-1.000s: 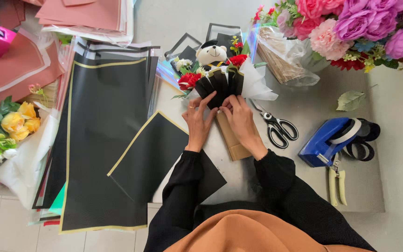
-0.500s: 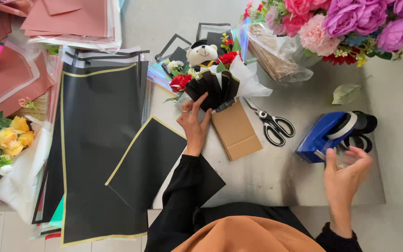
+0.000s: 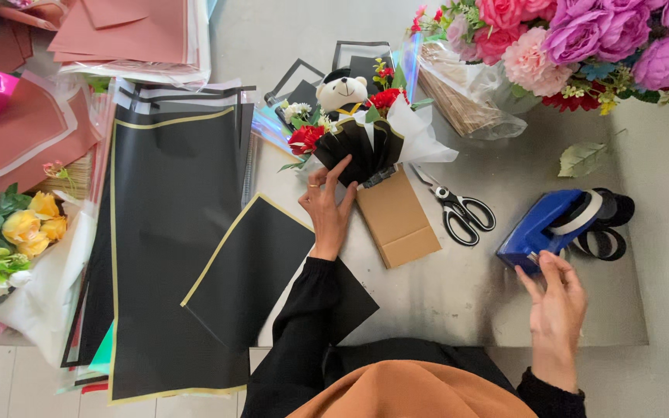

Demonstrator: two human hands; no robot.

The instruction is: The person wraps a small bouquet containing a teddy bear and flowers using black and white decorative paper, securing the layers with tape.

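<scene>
The left hand (image 3: 327, 203) rested on the near end of a small bouquet (image 3: 358, 128), its fingers spread against the black wrapping where that met a brown paper sleeve (image 3: 396, 220); it pressed there rather than closing round anything. The bouquet lay near the middle of the grey worktop (image 3: 458, 302), with a little white teddy bear (image 3: 341, 91) and red roses (image 3: 303, 138) showing at its far end and white paper flaring out on its right. The right hand (image 3: 555, 298) was well apart from it, at the near right, fingertips touching the near end of a blue tape dispenser (image 3: 540, 228) that carried a roll of black tape (image 3: 609, 220); whether the fingers pinched a strip of tape could not be told. Black-handled scissors (image 3: 462, 210) lay closed between the brown sleeve and the dispenser. A loose sheet of black wrapping paper with a gold edge (image 3: 253, 271) lay just left of the person's left forearm, and a larger stack of the same black sheets (image 3: 168, 232) spread further left. Pink sheets (image 3: 133, 35) lay at the far left, yellow roses (image 3: 32, 228) at the left edge, and a big bunch of pink and purple flowers (image 3: 582, 35) at the far right, with a single green leaf (image 3: 580, 159) near it.
</scene>
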